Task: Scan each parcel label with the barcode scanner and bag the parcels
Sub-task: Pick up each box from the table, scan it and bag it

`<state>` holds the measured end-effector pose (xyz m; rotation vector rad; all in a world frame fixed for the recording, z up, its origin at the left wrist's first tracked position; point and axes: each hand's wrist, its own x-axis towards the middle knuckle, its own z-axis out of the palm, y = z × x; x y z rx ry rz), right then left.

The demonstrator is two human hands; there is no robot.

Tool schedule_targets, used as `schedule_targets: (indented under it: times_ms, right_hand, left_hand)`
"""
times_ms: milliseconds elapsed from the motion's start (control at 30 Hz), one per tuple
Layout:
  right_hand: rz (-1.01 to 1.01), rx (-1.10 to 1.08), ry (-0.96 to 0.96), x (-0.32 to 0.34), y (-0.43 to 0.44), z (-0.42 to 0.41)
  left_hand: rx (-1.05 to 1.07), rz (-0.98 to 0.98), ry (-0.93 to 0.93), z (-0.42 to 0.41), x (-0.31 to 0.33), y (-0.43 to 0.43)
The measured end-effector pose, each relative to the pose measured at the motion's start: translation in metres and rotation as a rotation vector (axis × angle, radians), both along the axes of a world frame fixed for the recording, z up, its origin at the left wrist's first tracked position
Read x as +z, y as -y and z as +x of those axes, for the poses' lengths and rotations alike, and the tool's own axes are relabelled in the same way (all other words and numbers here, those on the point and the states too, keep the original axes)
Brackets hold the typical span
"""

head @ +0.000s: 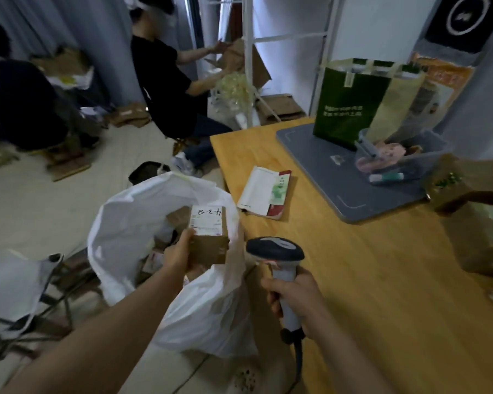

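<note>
Holding the box (208,237) label-up over the open bag (143,217), the left hand (180,255) should lower it inside before letting go; the right hand (293,297) grips the scanner (276,251) beside the tabletop (382,280).

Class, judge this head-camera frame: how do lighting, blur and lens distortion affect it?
Head view: dim, bluish light; wide-angle bending curves the table edge and the shelf frame; the brown parcel at the right edge is smeared; the parcel's label stays fairly sharp.
</note>
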<state>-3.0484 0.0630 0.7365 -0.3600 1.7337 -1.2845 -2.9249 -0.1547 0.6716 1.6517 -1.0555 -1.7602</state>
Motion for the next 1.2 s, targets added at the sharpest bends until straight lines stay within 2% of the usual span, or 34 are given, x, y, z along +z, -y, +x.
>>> schedule_targets:
  times_ms: [100,200,300,400,534,634,734,834,1034,1200]
  right_hand:
    - [0.036,0.002,-0.002,-0.002,0.021,0.003]
    - [0.069,-0.033,-0.007,-0.002,0.038,-0.007]
    - [0.076,-0.142,0.033,-0.004,0.05,-0.023]
    - [0.043,-0.288,0.107,-0.001,0.053,-0.042]
    - [-0.071,-0.532,0.203,0.007,0.034,-0.075]
    - [-0.156,-0.767,0.28,0.012,0.003,-0.105]
    - [-0.241,-0.97,0.331,0.022,-0.035,-0.137]
    - [-0.352,-1.108,0.335,0.042,-0.072,-0.172]
    - [-0.523,-1.252,0.329,0.064,-0.127,-0.236]
    - [-0.407,-1.246,0.321,0.042,-0.135,-0.274]
  left_hand:
    - [0.084,0.015,0.053,0.024,-0.029,0.04]
    - [0.069,0.032,0.116,0.027,-0.073,0.086]
    - [-0.06,-0.024,0.183,-0.007,-0.041,0.08]
    - [-0.28,-0.227,0.289,-0.06,-0.021,0.068]
    - [-0.523,-0.539,0.304,-0.149,0.002,0.031]
    - [-0.76,-0.744,0.191,-0.211,0.018,-0.015]
    - [-1.023,-0.871,0.111,-0.268,0.031,-0.063]
    - [-1.222,-0.908,0.067,-0.321,0.043,-0.108]
    - [-1.428,-0.995,0.077,-0.425,0.054,-0.169]
    - [-1.405,-1.1,0.16,-0.521,0.058,-0.202]
